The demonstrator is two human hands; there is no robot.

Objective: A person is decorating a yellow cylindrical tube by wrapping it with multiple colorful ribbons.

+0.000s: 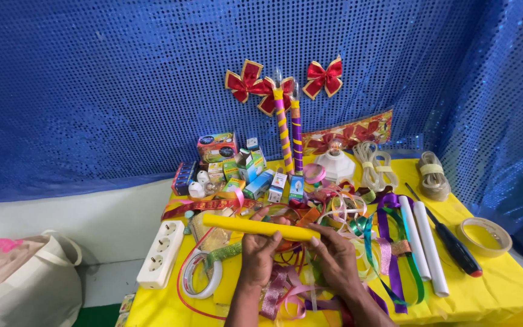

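Yellow tube (260, 227) held level above yellow surface (491, 284), over ribbon tangle (334, 212). Left hand (258, 253) clenched round tube middle; right hand (334, 257) pinching tube's right end. White power strip (161, 253) left of tube; black screwdriver (449, 242) well right.

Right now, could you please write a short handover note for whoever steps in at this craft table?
Left hand: grips the yellow tube from below, near its middle; the tube lies level above the ribbons.
Right hand: fingertips at the tube's right end, seemingly steadying it.
Nearby: loose ribbons under and beyond the hands, tape roll by the left hand, two white tubes and a screwdriver to the right, white power strip at the table's left edge.
Done: two ribbon-wrapped tubes stand at the back.
Left: the yellow tube shows no ribbon on it yet.
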